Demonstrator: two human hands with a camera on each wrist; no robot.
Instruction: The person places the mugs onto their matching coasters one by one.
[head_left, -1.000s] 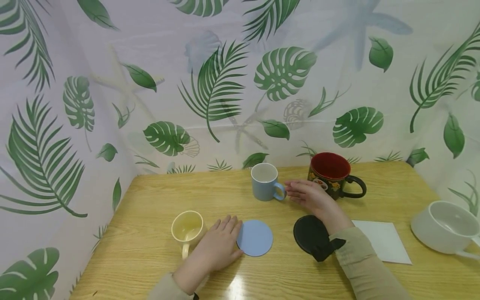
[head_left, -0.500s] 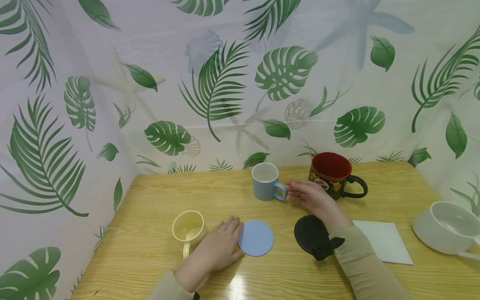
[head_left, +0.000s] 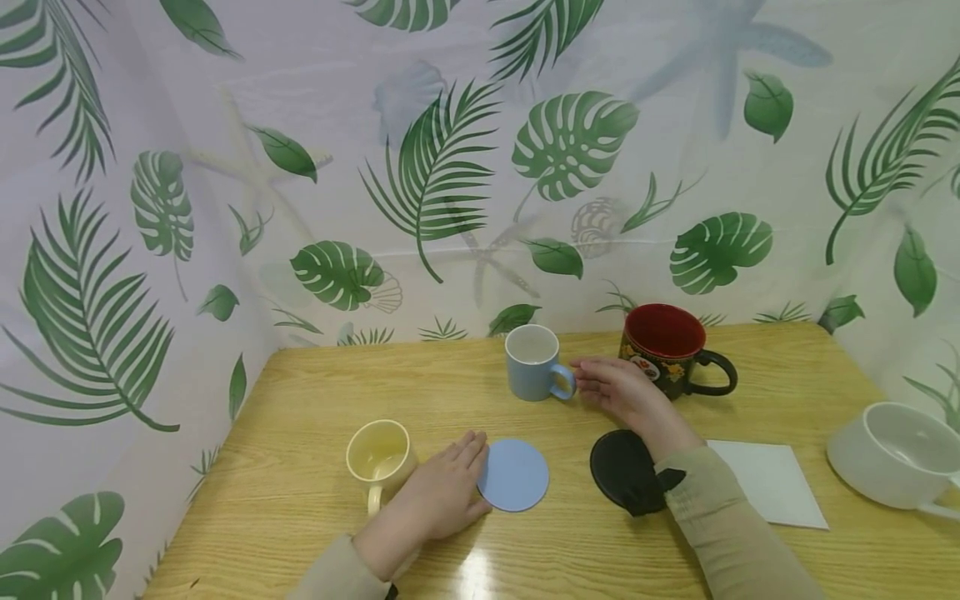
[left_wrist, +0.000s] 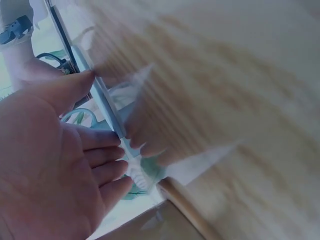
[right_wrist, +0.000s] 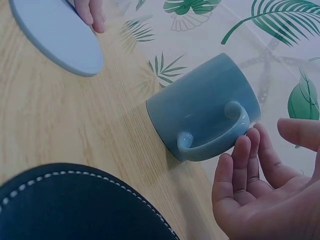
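Observation:
My left hand (head_left: 446, 487) lies low over the table, its fingers extended and fingertips right at the left edge of a round light-blue coaster (head_left: 513, 475). In the left wrist view its thumb and fingers stand along the edge of that coaster (left_wrist: 107, 107). Just left of this hand is a yellow mug (head_left: 375, 458), partly behind the wrist. My right hand (head_left: 622, 392) reaches toward a small blue mug (head_left: 528, 375), which stands upright. Seen from the right wrist, loosely bent fingertips come right up to the mug's handle (right_wrist: 220, 142), without curling round it.
A black round coaster with stitched edging (head_left: 618, 467) lies under the right forearm. Behind the right hand stands a dark patterned mug with a red inside (head_left: 663, 333). A white square coaster (head_left: 780, 487) and a large white mug (head_left: 862, 458) are to the right. Leaf-printed cloth backs the table.
The whole head view has shifted very slightly to the right. Hands, mugs and coasters keep their places relative to each other.

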